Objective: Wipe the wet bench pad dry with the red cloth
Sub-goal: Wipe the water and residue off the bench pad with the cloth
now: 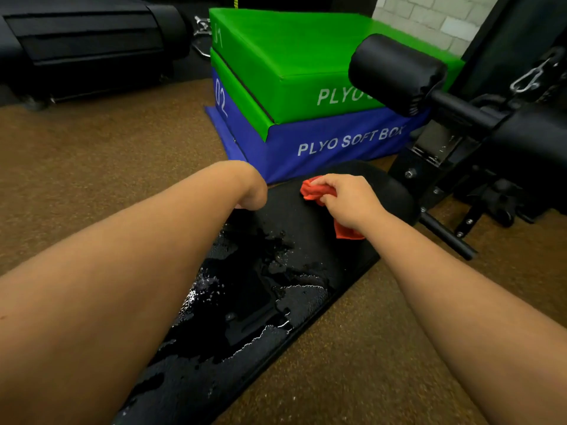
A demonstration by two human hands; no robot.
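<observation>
The black bench pad [294, 228] runs from the lower left toward the upper right, with shiny water patches [245, 302] over its middle and near end. My right hand [346, 200] is shut on the bunched red cloth [316, 190] and presses it on the pad's far end, which looks matte. My left hand [253, 194] is bent at the wrist over the pad's far left edge. Its fingers are hidden behind the wrist, so its hold is unclear.
A green plyo soft box [291, 56] sits stacked on a blue one [322, 142] just beyond the pad. A black roller pad [395, 72] and the machine frame [491, 148] stand at the right. A dark treadmill [86, 44] is at the far left. Brown speckled floor [107, 167] surrounds the pad.
</observation>
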